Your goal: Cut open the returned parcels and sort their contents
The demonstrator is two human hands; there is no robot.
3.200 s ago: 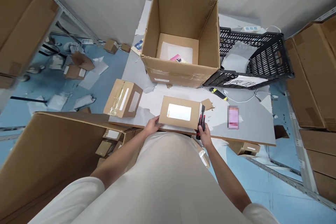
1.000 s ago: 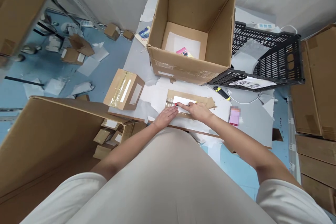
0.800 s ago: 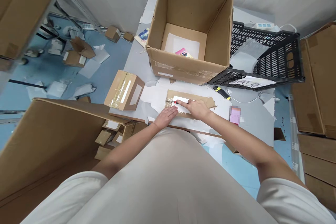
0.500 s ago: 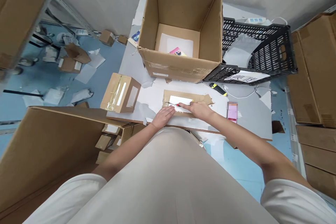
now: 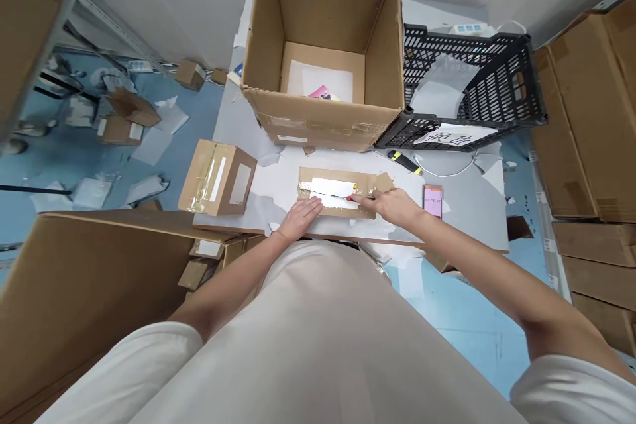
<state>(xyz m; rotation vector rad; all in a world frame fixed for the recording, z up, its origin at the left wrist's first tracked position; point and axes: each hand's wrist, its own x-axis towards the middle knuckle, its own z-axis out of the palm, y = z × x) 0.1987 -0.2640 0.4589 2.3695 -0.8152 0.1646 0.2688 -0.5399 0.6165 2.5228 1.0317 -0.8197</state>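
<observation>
A flat cardboard box [image 5: 338, 212] with a white label [image 5: 328, 185] lies on the white table in front of me. My left hand [image 5: 301, 215] lies flat over its near left corner, fingers stretched out and pressing on it. My right hand [image 5: 395, 205] is closed around a utility knife [image 5: 350, 198], whose red part shows beyond the index finger; the palm hides most of the handle. The knife points left along the label, where a thin dark line runs across the box. A loose cardboard flap [image 5: 384, 182] sticks up at the right end.
A large open carton [image 5: 322, 120] and a black plastic crate [image 5: 477, 116] stand behind. Nearer are a yellow-black cutter [image 5: 405, 161], a phone [image 5: 432, 201] and a taped box [image 5: 217, 179]. A big open carton [image 5: 99, 265] stands at lower left.
My right hand has moved right along the box with the knife, and the dark line on the label shows longer. My left hand stays on the corner. The view has shifted slightly.
</observation>
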